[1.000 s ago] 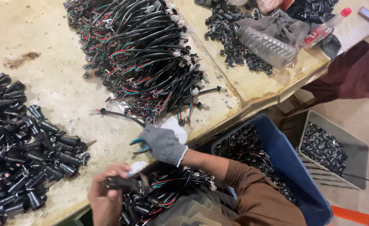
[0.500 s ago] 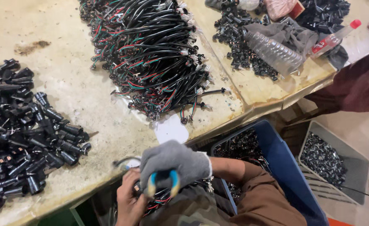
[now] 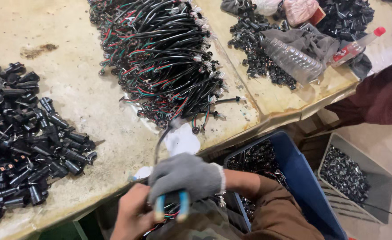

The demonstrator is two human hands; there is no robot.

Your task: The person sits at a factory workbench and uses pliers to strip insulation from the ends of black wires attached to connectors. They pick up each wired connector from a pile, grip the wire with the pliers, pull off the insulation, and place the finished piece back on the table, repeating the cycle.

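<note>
My right hand [image 3: 185, 175], in a grey glove, is shut on blue-handled pliers [image 3: 181, 209] just below the table's front edge. Touching it on the left, my bare left hand [image 3: 131, 213] holds a black cable [image 3: 160, 142] that runs up onto the table. The cable's end is hidden between the two hands. More wired cables lie in my lap under the hands. A big heap of black cables with red and green wires [image 3: 160, 58] lies on the table beyond them.
A pile of black plastic connectors [image 3: 22, 142] covers the table's left side. A blue bin [image 3: 303, 178] and a grey bin [image 3: 374, 178] of small black parts stand on the floor at right. A clear plastic bottle [image 3: 291, 60] lies at the back right. Another person's dark red sleeve [image 3: 374, 102] is at the right edge.
My right hand left the table edge and now grips the pliers against my left hand in my lap. The view has shifted slightly down and left.
</note>
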